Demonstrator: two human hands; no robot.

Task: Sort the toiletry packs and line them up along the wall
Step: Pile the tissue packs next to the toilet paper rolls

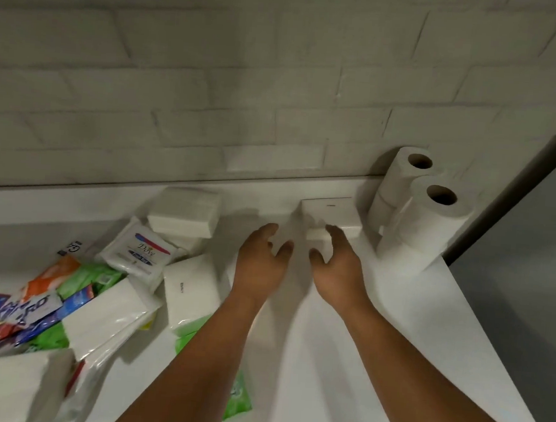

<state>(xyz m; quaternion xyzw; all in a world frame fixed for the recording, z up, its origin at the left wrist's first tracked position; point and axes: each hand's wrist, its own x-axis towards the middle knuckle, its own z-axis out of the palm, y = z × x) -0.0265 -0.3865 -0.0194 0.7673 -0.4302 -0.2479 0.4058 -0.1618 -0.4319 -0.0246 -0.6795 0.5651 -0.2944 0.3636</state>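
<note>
The white brick wall (247,75) fills the upper half of the view, and the white worktop (378,318) runs along its foot. A loose heap of mixed packs (39,312), blue, orange, green and clear-wrapped white, covers the worktop's left side, well apart from the wall and not yet sorted. At the right end stand the toilet rolls (425,229), stacked upright against the wall. Just beside them, on their left, sits a short stack of white packs (331,211), the start of the line. A second white stack (185,212) sits further left near the wall, with a Dove pack (140,250) leaning at its front. As I judge it, the risk lies in that right-hand stack: its lower pack juts forward from under the upper one, so a careless push could slide the top pack off or knock it into the rolls, which stand tall enough to topple. White packs on a white top are also easy to misjudge at the edges. The left hand (259,262) and the right hand (339,265) hover side by side in front of the stack, both loosely spread with curved fingers and gripping nothing I can make out. The stack lies just beyond the right hand's fingertips. The blur hides whether they touch its lower pack. The left hand is just left of the stack, over bare worktop.
</note>
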